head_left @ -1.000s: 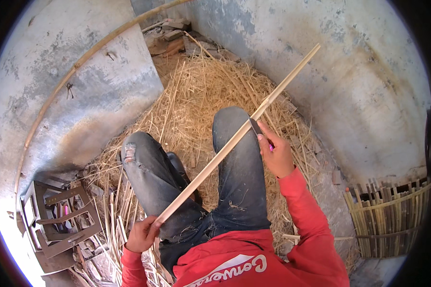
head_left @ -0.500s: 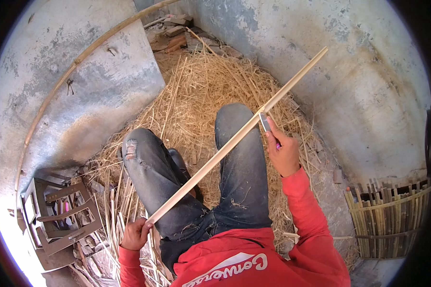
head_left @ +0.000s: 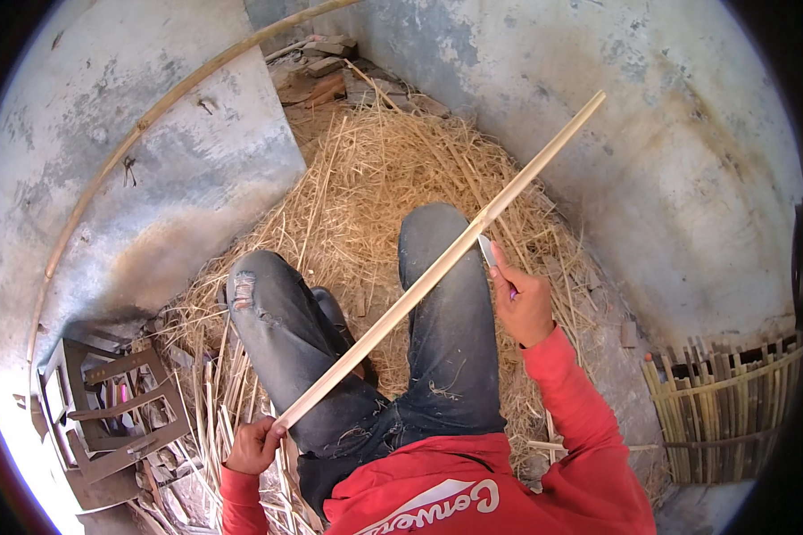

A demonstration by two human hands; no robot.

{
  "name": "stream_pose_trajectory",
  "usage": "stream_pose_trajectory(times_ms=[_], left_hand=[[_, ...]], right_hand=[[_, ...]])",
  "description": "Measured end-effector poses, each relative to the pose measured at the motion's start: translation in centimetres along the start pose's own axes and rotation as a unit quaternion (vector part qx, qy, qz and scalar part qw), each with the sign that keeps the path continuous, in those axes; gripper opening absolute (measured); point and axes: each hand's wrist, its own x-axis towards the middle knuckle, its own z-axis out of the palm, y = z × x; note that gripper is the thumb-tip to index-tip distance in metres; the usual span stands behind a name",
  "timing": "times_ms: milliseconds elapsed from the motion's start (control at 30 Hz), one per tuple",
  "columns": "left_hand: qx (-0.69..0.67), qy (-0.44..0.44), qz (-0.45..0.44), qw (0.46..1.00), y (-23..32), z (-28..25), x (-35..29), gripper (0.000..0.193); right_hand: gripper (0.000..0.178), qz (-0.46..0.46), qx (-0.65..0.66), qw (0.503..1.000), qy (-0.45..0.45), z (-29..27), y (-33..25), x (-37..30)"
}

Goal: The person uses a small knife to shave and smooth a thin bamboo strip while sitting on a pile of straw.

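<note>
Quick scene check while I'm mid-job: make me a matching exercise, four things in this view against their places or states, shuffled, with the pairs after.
1. left hand
2. right hand
3. pale strip
4. slatted panel

A. slanting over both legs
B. at the view's right, by the wall
C. holding the knife
D. at the strip's lower end

Pairs: 1-D, 2-C, 3-A, 4-B

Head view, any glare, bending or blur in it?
Head view: white glare fills the lower-left edge beside the brown frame; head view: the long pole looks bowed, perhaps from the fisheye; head view: the bamboo strip looks fairly sharp.
</note>
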Motion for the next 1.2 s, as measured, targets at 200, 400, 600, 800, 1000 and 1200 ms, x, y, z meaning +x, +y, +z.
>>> stream_pose_trajectory(times_ms=[200,400,600,800,1000,1200], left_hand=[[-0.027,-0.010,0.018,0.999,0.0,0.1,0.2,0.047],[-0.052,-0.021,-0.009,0.998,-0.7,0.1,0.0,0.046],[-0.037,-0.035,-0.012,0.999,0.1,-0.3,0.3,0.047],[-0.032,-0.028,0.003,0.999,0.9,0.0,0.3,0.047],[-0.023,-0.031,0.023,0.999,0.7,1.1,0.4,0.042],[-0.050,-0.016,0.017,0.998,0.9,3.5,0.1,0.040]], right_hand=[[0.039,0.019,0.087,0.996,-0.014,-0.6,1.2,1.2],[0.040,-0.013,0.052,0.996,-0.067,-0.6,-0.4,0.4],[0.042,-0.017,0.030,0.998,-0.052,0.0,-0.9,-0.5],[0.044,-0.034,0.090,0.995,-0.031,0.6,0.4,-0.6],[0.044,-0.027,0.057,0.997,-0.046,0.3,-0.3,-0.3],[0.041,-0.077,0.056,0.994,-0.054,0.8,-0.9,-2.1]])
